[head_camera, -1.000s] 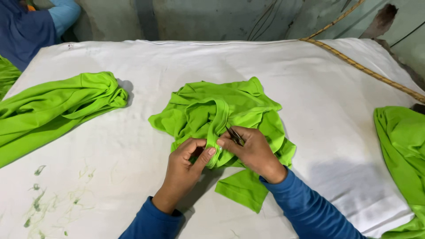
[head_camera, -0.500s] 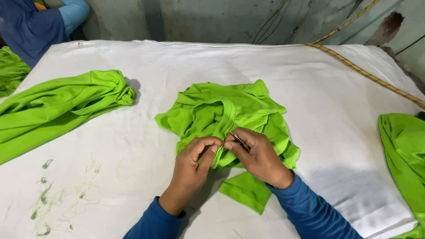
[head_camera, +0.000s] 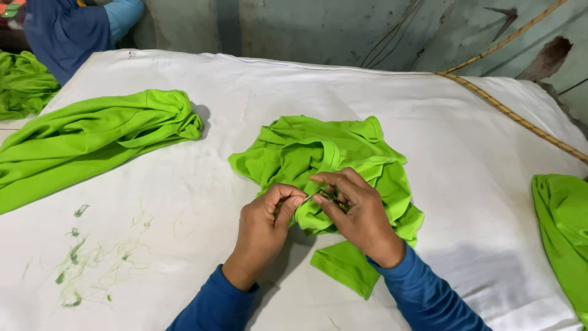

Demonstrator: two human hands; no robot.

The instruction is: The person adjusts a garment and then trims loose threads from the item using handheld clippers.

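A crumpled bright green garment (head_camera: 331,153) lies in the middle of the white-covered table (head_camera: 294,86). My left hand (head_camera: 263,230) pinches a fold of its near edge between thumb and fingers. My right hand (head_camera: 358,211) grips the same fold from the right and holds a small dark metal tool, partly hidden by the fingers. Both hands touch at the fold. Blue sleeves cover both my forearms.
Another green garment (head_camera: 92,138) lies stretched at the left, more green cloth (head_camera: 563,233) at the right edge and a pile (head_camera: 24,83) at far left. Green thread scraps (head_camera: 79,263) litter the near left. A rope (head_camera: 514,116) crosses the far right corner. A person in blue (head_camera: 67,30) stands at the back left.
My hands have stayed on the same fold, the fingers shifting slightly closer together. The view has tilted a little; the garment has barely moved.
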